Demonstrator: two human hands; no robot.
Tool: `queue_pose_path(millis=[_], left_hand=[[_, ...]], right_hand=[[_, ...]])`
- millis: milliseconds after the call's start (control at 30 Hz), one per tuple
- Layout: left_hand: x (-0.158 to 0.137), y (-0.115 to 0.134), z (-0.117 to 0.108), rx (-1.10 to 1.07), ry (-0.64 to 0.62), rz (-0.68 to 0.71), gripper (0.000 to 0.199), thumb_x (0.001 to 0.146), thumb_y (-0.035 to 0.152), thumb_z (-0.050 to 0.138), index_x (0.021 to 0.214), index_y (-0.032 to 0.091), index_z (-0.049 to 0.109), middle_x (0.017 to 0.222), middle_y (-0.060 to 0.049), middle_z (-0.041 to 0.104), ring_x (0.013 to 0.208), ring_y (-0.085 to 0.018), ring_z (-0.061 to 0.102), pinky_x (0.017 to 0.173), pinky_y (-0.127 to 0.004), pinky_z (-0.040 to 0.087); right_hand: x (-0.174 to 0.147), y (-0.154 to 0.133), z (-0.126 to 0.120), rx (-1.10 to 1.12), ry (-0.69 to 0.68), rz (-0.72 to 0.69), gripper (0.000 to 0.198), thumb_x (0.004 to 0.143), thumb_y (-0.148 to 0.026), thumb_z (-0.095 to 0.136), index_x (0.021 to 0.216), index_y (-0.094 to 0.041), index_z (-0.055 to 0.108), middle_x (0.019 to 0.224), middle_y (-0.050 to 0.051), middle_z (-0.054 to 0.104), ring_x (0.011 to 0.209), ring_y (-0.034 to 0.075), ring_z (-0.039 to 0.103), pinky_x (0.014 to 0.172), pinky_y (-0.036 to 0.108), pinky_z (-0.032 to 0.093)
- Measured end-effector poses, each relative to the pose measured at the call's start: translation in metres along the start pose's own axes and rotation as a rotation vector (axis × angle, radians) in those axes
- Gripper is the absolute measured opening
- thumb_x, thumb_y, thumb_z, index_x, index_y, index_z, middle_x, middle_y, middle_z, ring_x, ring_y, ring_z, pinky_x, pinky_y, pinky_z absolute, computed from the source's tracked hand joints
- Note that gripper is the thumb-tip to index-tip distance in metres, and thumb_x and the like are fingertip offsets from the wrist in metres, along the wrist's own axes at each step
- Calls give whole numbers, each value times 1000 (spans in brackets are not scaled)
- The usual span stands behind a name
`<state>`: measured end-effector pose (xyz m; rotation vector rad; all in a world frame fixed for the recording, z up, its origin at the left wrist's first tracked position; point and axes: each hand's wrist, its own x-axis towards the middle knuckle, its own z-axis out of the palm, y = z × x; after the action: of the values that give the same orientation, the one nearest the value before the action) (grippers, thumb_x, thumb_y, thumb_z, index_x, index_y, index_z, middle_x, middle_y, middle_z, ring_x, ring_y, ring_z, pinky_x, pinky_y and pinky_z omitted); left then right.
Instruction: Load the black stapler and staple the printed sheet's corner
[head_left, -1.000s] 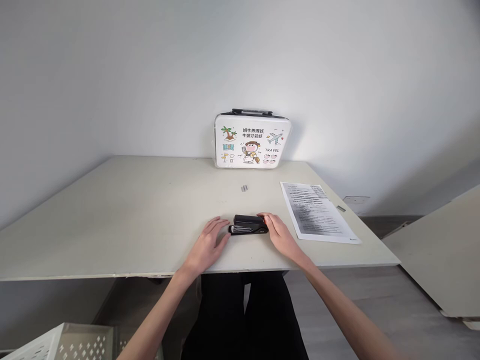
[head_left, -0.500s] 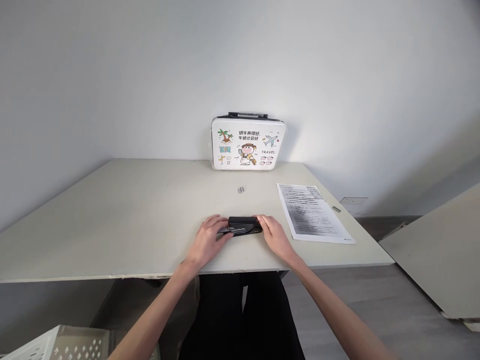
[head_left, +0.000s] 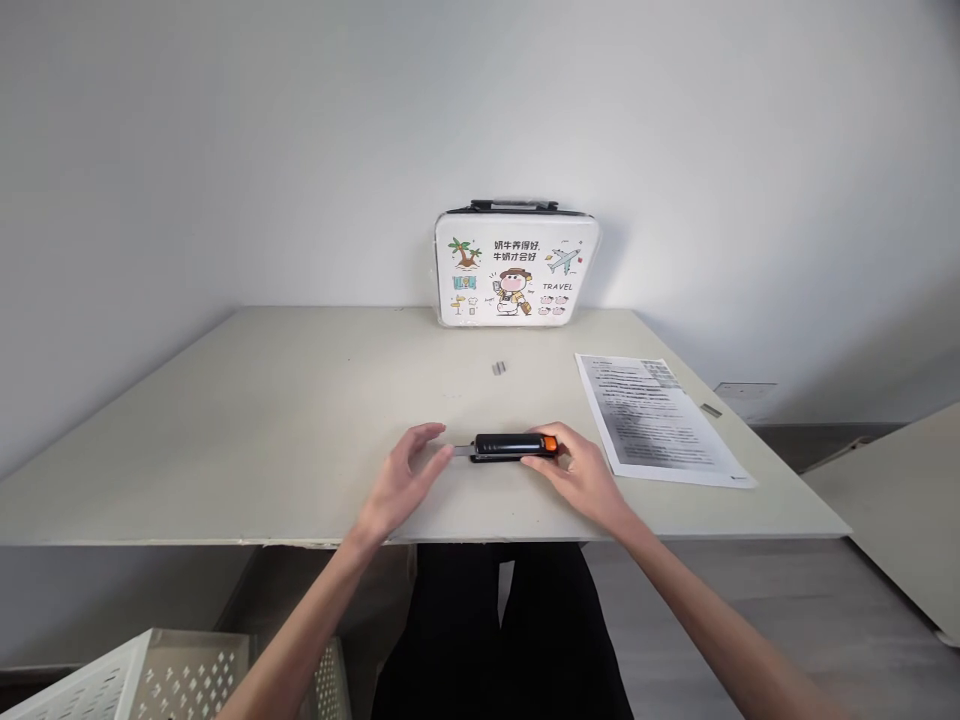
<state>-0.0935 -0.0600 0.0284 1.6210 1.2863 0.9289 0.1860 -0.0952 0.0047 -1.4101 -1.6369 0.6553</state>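
Note:
A black stapler (head_left: 510, 447) with an orange part at its right end lies sideways near the table's front edge. A thin metal tray (head_left: 463, 451) juts out of its left end. My right hand (head_left: 581, 478) holds the orange end, fingers behind and thumb in front. My left hand (head_left: 399, 482) is open just left of the tray, thumb and fingers apart. Its thumb tip is close to the tray; whether they touch I cannot tell. Behind the stapler lie small grey staple strips (head_left: 499, 368).
A printed sheet (head_left: 667, 425) lies right of my right hand, with another small grey strip (head_left: 712, 410) beyond it. A white cartoon case (head_left: 517, 270) stands upright against the wall. White perforated baskets (head_left: 187, 675) are below the table (head_left: 300, 440) at left.
My left hand has let go of the stapler and opened to its left. The stapler has turned, showing its top and orange end, and its metal tray now sticks out. The view has shifted slightly.

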Motion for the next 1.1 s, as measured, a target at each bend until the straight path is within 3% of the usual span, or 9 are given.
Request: queue_pose_path(millis=[100, 200, 300, 433, 567, 700, 833, 933, 1100], left_hand=[[-7, 13, 7, -482, -33, -139, 39, 104, 54, 55, 124, 23, 67, 145, -11, 66, 142, -28, 56, 125, -47, 40], [-2, 20, 14, -867, -112, -337, 41, 108, 49, 43, 120, 18, 66, 138, -16, 69, 132, -28, 64, 119, -46, 49], [8, 20, 18, -986, -109, -416, 35, 107, 39, 42, 118, 18, 67, 137, -16, 70, 133, -29, 64, 115, -48, 53], [14, 18, 20, -1052, -66, -439, 30, 105, 28, 42, 112, 18, 69, 139, -13, 69, 137, -27, 61, 115, -46, 53], [10, 17, 20, -1133, -49, -515, 27, 104, 24, 44, 105, 15, 69, 134, -15, 71, 134, -24, 64, 114, -37, 53], [7, 17, 19, -1142, -62, -447, 23, 102, 20, 46, 98, 15, 69, 122, -16, 72, 125, -26, 68, 111, -40, 55], [4, 13, 16, -1141, 41, -471, 18, 100, 17, 51, 92, 17, 68, 107, -12, 70, 109, -21, 71, 107, -36, 57], [-4, 10, 15, -991, 108, -408, 12, 97, 23, 59, 100, 18, 70, 93, -6, 64, 90, -16, 66, 92, -31, 58], [-20, 14, 21, -447, 33, -195, 44, 93, 39, 66, 135, 28, 67, 82, 2, 49, 75, -14, 49, 79, -29, 49]], right_hand=[[-9, -11, -2, -59, 129, -161, 19, 98, -35, 68, 115, -27, 69, 114, 7, 74, 94, 24, 71, 74, 37, 60], [-15, -26, -2, -142, 229, -494, 31, 98, -13, 61, 123, -31, 69, 121, 6, 75, 115, 26, 70, 91, 45, 63], [-18, -41, -2, -236, 249, -734, 49, 96, -1, 59, 131, -34, 69, 119, 5, 76, 118, 26, 70, 95, 48, 64], [-23, -53, -3, -367, 224, -843, 54, 95, -1, 65, 136, -35, 67, 121, 6, 77, 114, 26, 72, 92, 47, 67], [-26, -53, -1, -378, 223, -861, 54, 94, 0, 66, 137, -33, 67, 120, 7, 78, 115, 27, 72, 92, 47, 68], [-28, -50, -2, -354, 242, -832, 59, 93, 3, 63, 138, -35, 67, 123, 6, 77, 117, 27, 72, 91, 48, 68], [-31, -49, -8, -319, 312, -813, 61, 91, 5, 62, 136, -35, 69, 121, 6, 77, 114, 27, 72, 89, 48, 67], [-35, -47, -11, -278, 384, -728, 58, 90, 3, 64, 133, -36, 69, 119, 6, 76, 115, 29, 71, 92, 52, 65], [-43, -36, -11, -202, 464, -562, 46, 90, -3, 67, 125, -33, 71, 119, 5, 76, 116, 29, 71, 97, 56, 63]])
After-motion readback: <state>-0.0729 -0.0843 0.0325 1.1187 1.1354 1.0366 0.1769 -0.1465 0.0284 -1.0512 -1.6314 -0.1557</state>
